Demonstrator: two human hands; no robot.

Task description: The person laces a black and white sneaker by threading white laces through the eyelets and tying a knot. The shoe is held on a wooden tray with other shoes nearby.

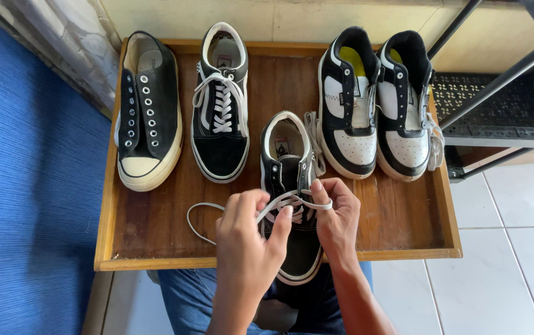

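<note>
Nearest the camera, blue jeans are seen below the bench, partly covered by both forearms. Just above, the left hand is raised over the bench's front edge, its fingers pinched together on a white lace; the right hand is met beside it, fingers clamped on the same lace. Under both hands a black sneaker is laid, toe hanging past the front edge; its laced middle is hidden by the hands, so the eyelets there cannot be made out. A loose loop of the lace is trailed left across the wood.

Farther back, four more shoes are lined up: one black canvas shoe without laces, one black laced sneaker, and two black-and-white sneakers side by side. Five shoes are counted in all.

At the right, a dark metal rack is cut off by the frame; a blue mat is spread along the left.
</note>
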